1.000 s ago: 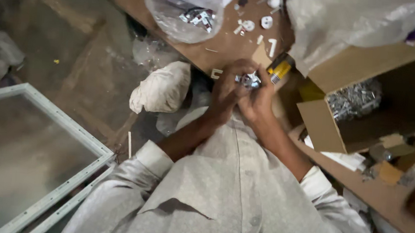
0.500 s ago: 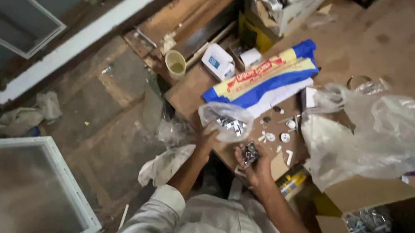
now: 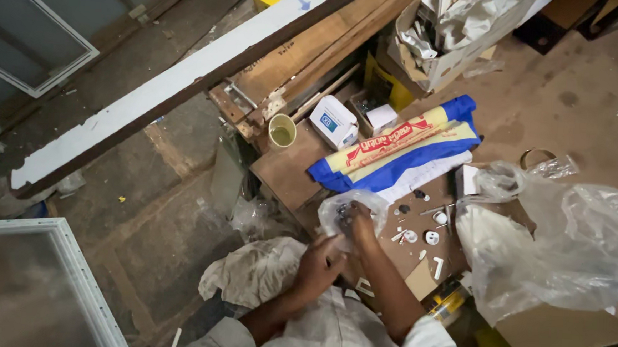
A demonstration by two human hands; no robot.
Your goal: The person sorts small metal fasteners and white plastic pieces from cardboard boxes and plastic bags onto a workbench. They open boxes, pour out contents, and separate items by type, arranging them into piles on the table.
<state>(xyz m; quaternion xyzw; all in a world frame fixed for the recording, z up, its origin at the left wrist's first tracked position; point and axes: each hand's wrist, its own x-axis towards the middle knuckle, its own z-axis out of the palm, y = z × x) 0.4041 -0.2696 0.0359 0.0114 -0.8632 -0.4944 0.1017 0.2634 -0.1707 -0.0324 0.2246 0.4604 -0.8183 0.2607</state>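
Nearest the camera, at six o'clock, the left hand [image 3: 320, 266] sits low over the lap, fingers curled inward; whether its grip is clamped on anything cannot be told from here. Just past it, toward twelve o'clock, the right hand [image 3: 358, 219] reaches into the small clear bag [image 3: 350, 208] of metal fittings at the near edge of the desk [image 3: 287, 172], its grip buried in the plastic, so its hold is hidden too. The step in hand looks like picking a fitting out of that bag; the next move probably calls for a fine pinch and a clean lift clear of the plastic. At two o'clock of the bag lie small white parts [image 3: 419, 237], beyond them a large crumpled plastic sheet [image 3: 569, 246]. Farther off, at twelve o'clock, rest a blue and yellow sack [image 3: 396, 154], a small white box [image 3: 333, 121] and a green cup [image 3: 281, 130].
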